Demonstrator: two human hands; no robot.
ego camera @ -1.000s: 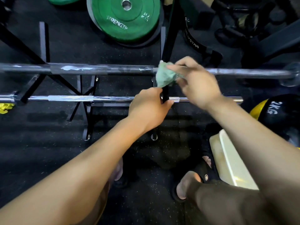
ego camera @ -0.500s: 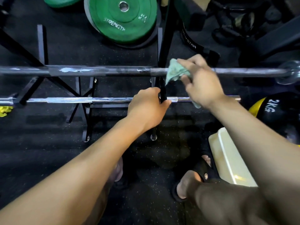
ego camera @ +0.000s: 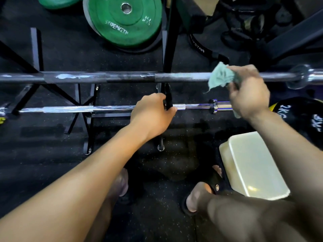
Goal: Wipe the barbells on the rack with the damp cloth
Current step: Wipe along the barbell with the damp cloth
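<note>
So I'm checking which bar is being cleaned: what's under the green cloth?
The upper barbell passes under the green cloth, which the right hand grips against it. The stretch of bar beneath the cloth and fingers is covered, so its state cannot be seen.

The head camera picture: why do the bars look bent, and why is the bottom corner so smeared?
Head view: the wide-angle lens bows the upper bar and lower bar; the knee at bottom right is close and blurred; the right hand with the cloth is slightly smeared; glare streaks the lower bar; the floor is dim.
</note>
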